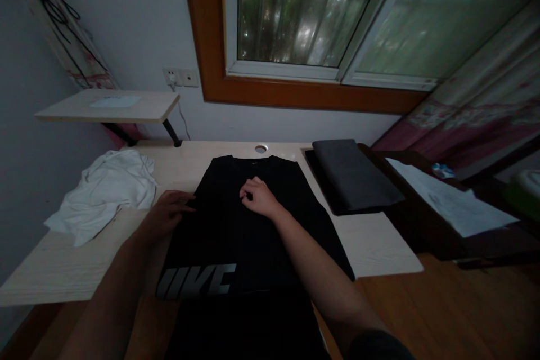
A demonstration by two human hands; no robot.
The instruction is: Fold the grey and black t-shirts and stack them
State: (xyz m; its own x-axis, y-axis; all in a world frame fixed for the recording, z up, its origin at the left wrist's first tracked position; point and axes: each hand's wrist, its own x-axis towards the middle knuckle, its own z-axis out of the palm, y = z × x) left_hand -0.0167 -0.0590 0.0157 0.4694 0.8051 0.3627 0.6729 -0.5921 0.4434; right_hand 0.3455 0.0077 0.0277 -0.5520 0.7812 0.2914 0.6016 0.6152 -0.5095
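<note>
A black T-shirt (pixel 228 219) lies spread flat on the desk, its collar at the far side and pale block lettering near its front left corner. My left hand (pixel 171 211) is at the shirt's left edge, fingers stretched out and their tips touching the cloth. Over the upper middle of the shirt, my right hand (pixel 259 197) has its fingers curled in toward the thumb, with no fold of cloth visible between them. The shirt's lower edge hangs near the front of the desk, where it merges with dark clothing below.
A crumpled white cloth (pixel 113 185) lies on the desk (pixel 54 270) at left, below a small raised shelf (pixel 113 104). Folded dark grey cloth (pixel 354 174) sits at right. Beyond it, a paper sheet (pixel 451 197) rests on dark furniture. A window (pixel 307 11) is behind.
</note>
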